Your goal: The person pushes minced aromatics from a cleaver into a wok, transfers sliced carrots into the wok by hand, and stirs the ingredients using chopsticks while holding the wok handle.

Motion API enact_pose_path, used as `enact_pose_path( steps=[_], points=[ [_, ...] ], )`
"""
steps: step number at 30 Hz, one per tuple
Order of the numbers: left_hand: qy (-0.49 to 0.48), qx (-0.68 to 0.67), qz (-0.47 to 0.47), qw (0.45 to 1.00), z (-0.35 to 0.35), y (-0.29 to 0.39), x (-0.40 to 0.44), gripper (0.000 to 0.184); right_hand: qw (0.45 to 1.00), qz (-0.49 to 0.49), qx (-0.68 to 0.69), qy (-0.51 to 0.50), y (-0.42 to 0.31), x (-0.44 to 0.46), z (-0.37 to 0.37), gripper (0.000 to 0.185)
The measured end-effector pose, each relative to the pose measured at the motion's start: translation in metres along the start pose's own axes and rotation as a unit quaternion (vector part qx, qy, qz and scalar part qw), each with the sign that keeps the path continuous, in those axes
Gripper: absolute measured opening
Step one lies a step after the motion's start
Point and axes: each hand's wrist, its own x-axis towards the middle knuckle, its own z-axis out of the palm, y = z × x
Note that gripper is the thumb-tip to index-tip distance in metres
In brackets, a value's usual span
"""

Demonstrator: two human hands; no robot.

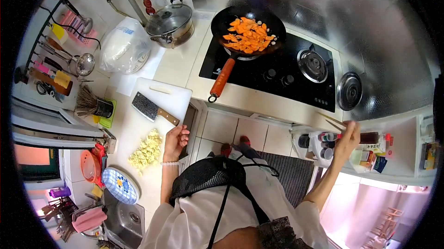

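Observation:
My right hand (348, 139) is closed around a pair of chopsticks (334, 122), whose tips point left toward the front edge of the stove. My left hand (175, 141), with a bracelet at its wrist, hangs by the counter edge with loosely curled fingers and nothing visible in them. Close to it lies a cleaver (152, 109) with a wooden handle on a white cutting board (176, 95). Chopped pale yellow pieces (147, 152) are heaped on the counter left of that hand. Sliced orange pieces, perhaps carrot (249, 34), and a few pale slices lie in a black wok (222, 22).
The wok's wooden handle (224, 77) juts over the counter front. It sits on a black gas stove (296, 47). A lidded pot (171, 24) and a plastic-wrapped bundle (124, 47) stand left. A blue-checked plate (121, 185) is near the sink (122, 223). Bottles fill shelves (402, 156) at right.

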Motion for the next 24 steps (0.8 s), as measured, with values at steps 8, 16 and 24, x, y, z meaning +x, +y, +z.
enact_pose_path(
  steps=[8, 16, 24],
  points=[
    [0.027, -0.022, 0.037, 0.999, 0.020, -0.004, -0.014, 0.022, 0.930, -0.238, -0.142, -0.241, 0.007, 0.056, 0.088, 0.012],
    [0.109, -0.067, 0.063, 0.990, 0.015, -0.024, -0.042, 0.024, 0.853, -0.240, -0.255, -0.388, 0.046, 0.045, 0.224, 0.023],
    [0.176, -0.077, 0.092, 0.977, 0.011, -0.042, -0.065, 0.023, 0.862, -0.173, -0.303, -0.367, 0.050, 0.045, 0.300, 0.043]
  ],
)
